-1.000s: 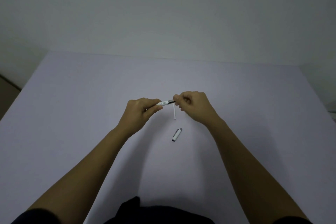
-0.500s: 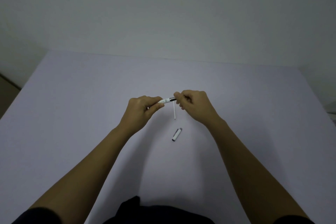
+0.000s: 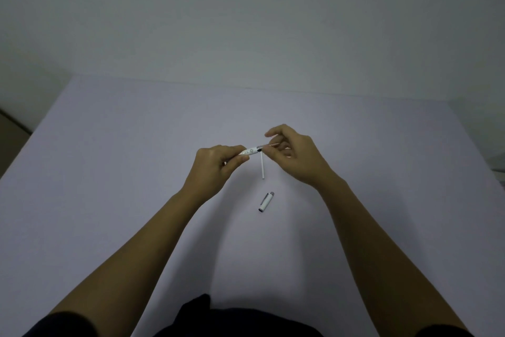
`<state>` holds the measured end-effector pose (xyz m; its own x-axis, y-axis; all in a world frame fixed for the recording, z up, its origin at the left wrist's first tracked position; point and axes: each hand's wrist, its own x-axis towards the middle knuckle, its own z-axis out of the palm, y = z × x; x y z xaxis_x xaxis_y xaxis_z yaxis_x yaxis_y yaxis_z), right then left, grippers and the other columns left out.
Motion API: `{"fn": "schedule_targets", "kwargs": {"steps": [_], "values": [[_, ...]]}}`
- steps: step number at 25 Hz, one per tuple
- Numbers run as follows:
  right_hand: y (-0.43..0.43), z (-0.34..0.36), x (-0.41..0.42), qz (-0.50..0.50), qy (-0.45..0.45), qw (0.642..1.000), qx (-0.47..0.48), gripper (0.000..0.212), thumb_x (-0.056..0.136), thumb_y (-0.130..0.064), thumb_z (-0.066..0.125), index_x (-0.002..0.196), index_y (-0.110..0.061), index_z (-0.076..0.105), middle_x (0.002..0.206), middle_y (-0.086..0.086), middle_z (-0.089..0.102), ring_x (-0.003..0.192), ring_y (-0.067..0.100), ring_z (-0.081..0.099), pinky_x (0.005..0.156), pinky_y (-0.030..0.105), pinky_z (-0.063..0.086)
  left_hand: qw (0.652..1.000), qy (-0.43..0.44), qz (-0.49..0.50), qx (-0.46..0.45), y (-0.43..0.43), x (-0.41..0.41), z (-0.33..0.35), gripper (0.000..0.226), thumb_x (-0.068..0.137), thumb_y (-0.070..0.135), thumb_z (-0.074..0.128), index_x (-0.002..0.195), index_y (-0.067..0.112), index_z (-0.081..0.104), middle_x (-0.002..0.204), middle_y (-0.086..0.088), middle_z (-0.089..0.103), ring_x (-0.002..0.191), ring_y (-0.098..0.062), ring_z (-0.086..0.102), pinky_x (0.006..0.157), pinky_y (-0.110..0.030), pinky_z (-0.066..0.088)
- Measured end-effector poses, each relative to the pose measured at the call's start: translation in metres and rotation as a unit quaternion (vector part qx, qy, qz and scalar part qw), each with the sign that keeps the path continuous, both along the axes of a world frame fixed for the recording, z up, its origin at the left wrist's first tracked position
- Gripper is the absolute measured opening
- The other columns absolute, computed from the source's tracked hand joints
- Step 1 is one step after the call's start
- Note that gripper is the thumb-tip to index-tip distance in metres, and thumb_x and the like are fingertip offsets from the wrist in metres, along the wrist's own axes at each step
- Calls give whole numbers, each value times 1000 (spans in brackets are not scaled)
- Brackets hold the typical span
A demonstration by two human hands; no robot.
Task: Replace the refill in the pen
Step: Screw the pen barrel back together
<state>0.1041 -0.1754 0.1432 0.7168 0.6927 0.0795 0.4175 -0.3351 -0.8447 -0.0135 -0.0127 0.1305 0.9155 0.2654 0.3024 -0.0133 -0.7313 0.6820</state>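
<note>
While left hand (image 3: 216,164) grips pen (image 3: 250,151) (cap (image 3: 266,202) aside).

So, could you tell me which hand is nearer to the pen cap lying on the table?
Right. The right hand hovers up and right of the pen cap; the left hand, gripping the pen barrel, sits farther up-left.

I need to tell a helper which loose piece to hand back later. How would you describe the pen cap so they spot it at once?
On the pale table, look nearer the person than both hands. The pen cap lies flat there between the forearms, untouched. It is a short, stubby white tube with a silver end, unlike the thin white refill lying above it.
</note>
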Motion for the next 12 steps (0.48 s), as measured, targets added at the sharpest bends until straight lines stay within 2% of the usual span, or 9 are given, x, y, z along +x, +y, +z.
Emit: {"fn": "schedule_targets", "kwargs": {"steps": [1, 4, 7, 8, 10, 11, 12], "values": [[0, 0, 0, 3, -13, 1000, 1, 3, 86, -26, 63, 85, -25, 60, 73, -4, 65, 69, 13, 65, 64, 20, 52, 1000, 2, 1, 0, 0, 0, 0, 14, 87, 24, 61, 94, 18, 71, 54, 6, 50, 56, -5, 48, 54, -7, 32], [2, 0, 1, -27, -29, 999, -6, 20, 89, -31, 57, 72, -22, 61, 62, -3, 63, 57, 10, 62, 60, 22, 50, 1000, 0, 5, -7, -2, 2, 0, 14, 87, 24, 61, 95, 18, 71, 55, -1, 54, 56, -12, 44, 53, -9, 32], [0, 2, 2, -2, -44, 999, -6, 10, 85, -31, 63, 89, -22, 63, 72, -7, 63, 64, 4, 61, 61, 11, 47, 1000, -7, 9, -15, -2, 2, 1, 14, 87, 24, 61, 94, 17, 71, 55, 1, 53, 60, -6, 49, 54, -11, 33], [0, 1, 3, 5, -56, 998, -6, 8, 85, -29, 64, 89, -22, 62, 73, -3, 64, 66, 8, 62, 61, 13, 48, 1000, -8, 9, -17, -2, 2, 1, 14, 87, 24, 61, 94, 17, 71, 55, 1, 53, 60, -5, 49, 54, -11, 34], [0, 0, 2, 3, -74, 997, -20, 12, 88, -27, 59, 79, -20, 59, 67, 10, 64, 61, 23, 59, 57, 26, 46, 1000, -10, 8, -18, -1, 3, 1, 14, 87, 23, 61, 94, 17, 71, 55, -2, 56, 58, -6, 48, 53, -11, 33], [1, 0, 2, -2, -81, 996, -30, 18, 90, -29, 56, 75, -19, 59, 63, 13, 61, 58, 26, 56, 56, 32, 43, 1000, -12, 9, -18, -1, 3, 1, 14, 87, 23, 61, 95, 17, 71, 56, -4, 58, 57, -8, 47, 53, -11, 33], [1, 0, 2, -7, -82, 996, -36, 21, 90, -31, 55, 74, -19, 58, 61, 9, 59, 56, 21, 54, 56, 33, 42, 1000, -14, 9, -18, -1, 3, 2, 14, 87, 23, 61, 95, 17, 71, 57, -4, 59, 56, -9, 46, 54, -11, 33]]}}
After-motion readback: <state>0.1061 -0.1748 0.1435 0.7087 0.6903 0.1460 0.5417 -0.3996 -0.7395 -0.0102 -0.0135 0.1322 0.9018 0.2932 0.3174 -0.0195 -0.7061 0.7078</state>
